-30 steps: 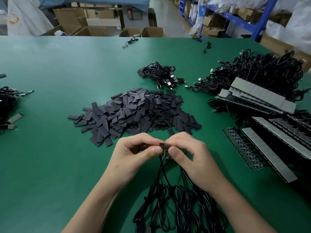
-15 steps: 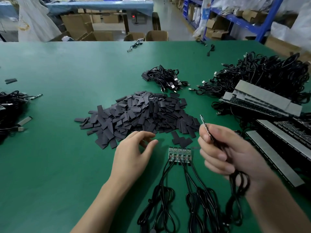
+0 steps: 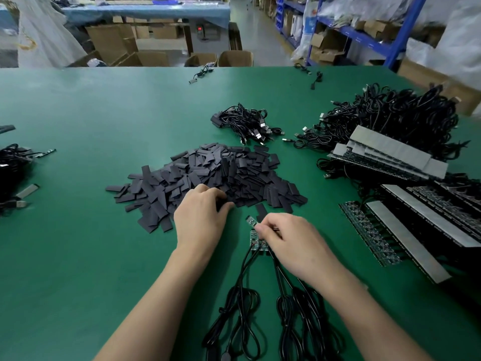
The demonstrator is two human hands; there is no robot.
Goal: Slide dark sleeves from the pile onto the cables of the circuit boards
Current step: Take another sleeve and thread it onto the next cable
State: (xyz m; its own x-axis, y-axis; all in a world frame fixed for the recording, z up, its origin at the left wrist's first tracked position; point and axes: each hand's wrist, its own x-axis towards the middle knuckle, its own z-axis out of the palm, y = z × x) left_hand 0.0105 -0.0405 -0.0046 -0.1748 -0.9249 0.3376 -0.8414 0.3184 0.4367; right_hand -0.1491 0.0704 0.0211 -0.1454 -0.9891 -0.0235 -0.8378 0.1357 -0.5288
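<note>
Left hand (image 3: 200, 217) has reached the sleeve pile (image 3: 208, 173), fingers (image 3: 208, 191) curled, grip unclear; right hand (image 3: 291, 243) lowered, pinching a circuit board (image 3: 250, 220).

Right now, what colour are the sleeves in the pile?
The sleeves are dark grey; head view.

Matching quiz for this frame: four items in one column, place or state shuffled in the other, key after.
1. left hand
2. right hand
3. sleeve pile
4. USB cable bundle

A. pinches a small circuit board
B. lies in the middle of the table, ahead of both hands
C. lies beyond the pile, farther from the person
D. fingers touch the pile's near edge

Pairs: 1-D; 2-A; 3-B; 4-C
</note>
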